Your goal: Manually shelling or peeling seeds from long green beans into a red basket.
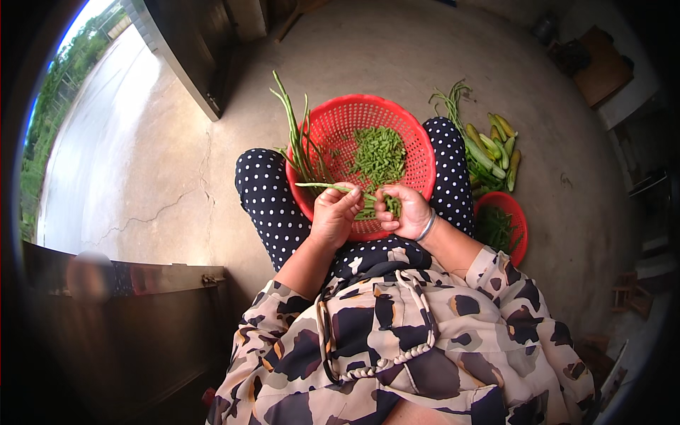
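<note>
A red plastic colander (363,102) rests between my knees, with a heap of cut green bean pieces (380,154) inside. Whole long beans (300,143) lean over its left rim. My left hand (336,211) pinches one long bean (319,185) between thumb and fingers; the bean reaches across to my right hand. Curled around several short bean pieces (392,204), my right hand (406,212) is over the near side of the colander and wears a silver-coloured bangle on its wrist. Whether its fingertips also grip the long bean's end is hard to tell.
Beyond my right knee, cucumbers or similar gourds (494,146) and a bunch of long beans (451,103) lie on the concrete floor (558,149). A smaller red basket (523,228) there holds green leaves or pods. Door panels (196,69) stand by the doorway at left.
</note>
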Available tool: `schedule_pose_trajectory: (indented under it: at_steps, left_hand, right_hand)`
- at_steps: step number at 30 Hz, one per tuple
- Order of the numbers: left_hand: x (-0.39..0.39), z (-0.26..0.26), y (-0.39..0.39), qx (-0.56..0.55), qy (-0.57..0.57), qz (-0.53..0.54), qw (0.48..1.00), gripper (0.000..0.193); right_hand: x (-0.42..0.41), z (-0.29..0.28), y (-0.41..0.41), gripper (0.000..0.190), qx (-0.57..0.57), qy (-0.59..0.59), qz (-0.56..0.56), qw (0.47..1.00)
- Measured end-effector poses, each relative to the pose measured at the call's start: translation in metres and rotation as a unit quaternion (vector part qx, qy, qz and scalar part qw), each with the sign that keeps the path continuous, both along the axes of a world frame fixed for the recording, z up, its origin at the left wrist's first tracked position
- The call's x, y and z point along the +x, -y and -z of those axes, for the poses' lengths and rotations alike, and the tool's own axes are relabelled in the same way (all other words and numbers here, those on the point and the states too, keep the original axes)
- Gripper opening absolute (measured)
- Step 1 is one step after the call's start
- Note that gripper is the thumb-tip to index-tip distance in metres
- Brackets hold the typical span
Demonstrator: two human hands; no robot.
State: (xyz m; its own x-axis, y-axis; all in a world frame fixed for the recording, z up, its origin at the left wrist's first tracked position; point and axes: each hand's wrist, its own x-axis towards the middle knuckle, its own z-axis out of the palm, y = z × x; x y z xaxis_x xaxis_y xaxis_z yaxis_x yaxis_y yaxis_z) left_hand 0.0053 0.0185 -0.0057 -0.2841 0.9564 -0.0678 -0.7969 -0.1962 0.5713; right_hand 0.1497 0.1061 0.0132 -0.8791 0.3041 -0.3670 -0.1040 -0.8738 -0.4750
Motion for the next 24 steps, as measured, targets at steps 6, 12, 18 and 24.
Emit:
schedule_pose_trajectory:
  at_steps: [6,12,18,24]
  left_hand:
    - [0.002,-0.002,0.001,-0.017,-0.018,-0.003,1.0,0.007]
    - [0.002,0.003,0.0,-0.008,-0.06,0.014,0.998,0.007]
    - [0.002,-0.003,0.001,-0.015,-0.047,0.014,0.999,0.006]
    - [-0.001,0.005,0.0,-0.002,-0.056,0.043,0.997,0.005]
  right_hand:
    - [-0.003,-0.006,0.006,0.024,0.075,0.043,-0.059,0.994]
    - [-0.004,0.004,0.005,0.023,0.1,-0.002,0.074,0.992]
    - [-0.002,-0.006,0.004,0.014,0.028,0.039,0.039,0.998]
    - [-0.004,-0.006,0.007,0.015,0.08,0.047,-0.025,0.995]
